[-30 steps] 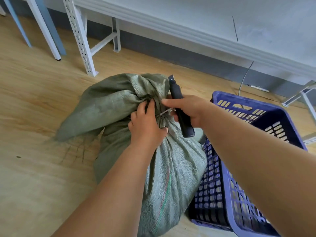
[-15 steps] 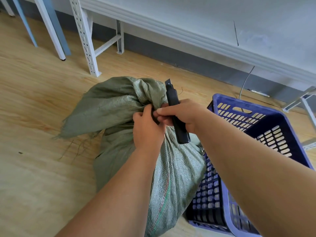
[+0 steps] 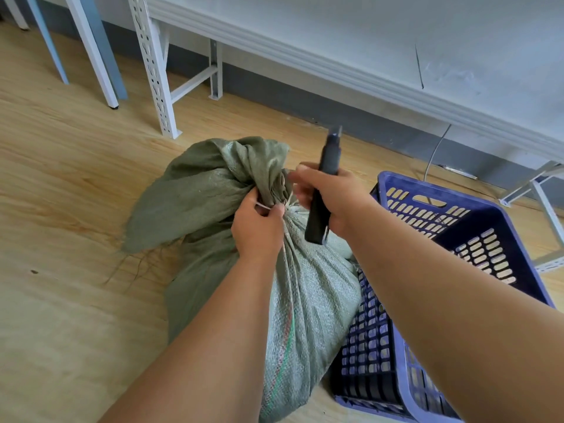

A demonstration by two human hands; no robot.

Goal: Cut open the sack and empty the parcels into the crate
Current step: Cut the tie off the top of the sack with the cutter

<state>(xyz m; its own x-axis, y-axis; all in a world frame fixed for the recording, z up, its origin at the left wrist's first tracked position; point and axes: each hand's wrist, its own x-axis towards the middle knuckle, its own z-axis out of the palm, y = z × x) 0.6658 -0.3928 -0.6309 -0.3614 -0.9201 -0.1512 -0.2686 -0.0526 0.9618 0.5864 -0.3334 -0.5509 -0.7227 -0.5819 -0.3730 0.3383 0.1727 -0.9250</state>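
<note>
A green woven sack (image 3: pixel 311 294) stands on the wooden floor, its neck bunched and tied with a thin white tie (image 3: pixel 265 206). My left hand (image 3: pixel 259 230) grips the neck just below the knot and pinches the tie. My right hand (image 3: pixel 332 196) holds a black utility knife (image 3: pixel 323 190) upright, blade end pointing up and away, just right of the neck. The blue plastic crate (image 3: pixel 457 239) sits against the sack's right side. No parcels are visible; the sack hides its contents.
White perforated shelf legs (image 3: pixel 155 74) stand behind the sack to the left, with more rack feet (image 3: pixel 546 206) at the far right. A grey wall with a white ledge (image 3: pixel 335 71) runs along the back. A thin cable (image 3: pixel 436 154) hangs behind the crate.
My right hand has drawn back to the right from the sack's neck, with the knife now more upright. My left hand holds the neck as before, with the white tie pulled out.
</note>
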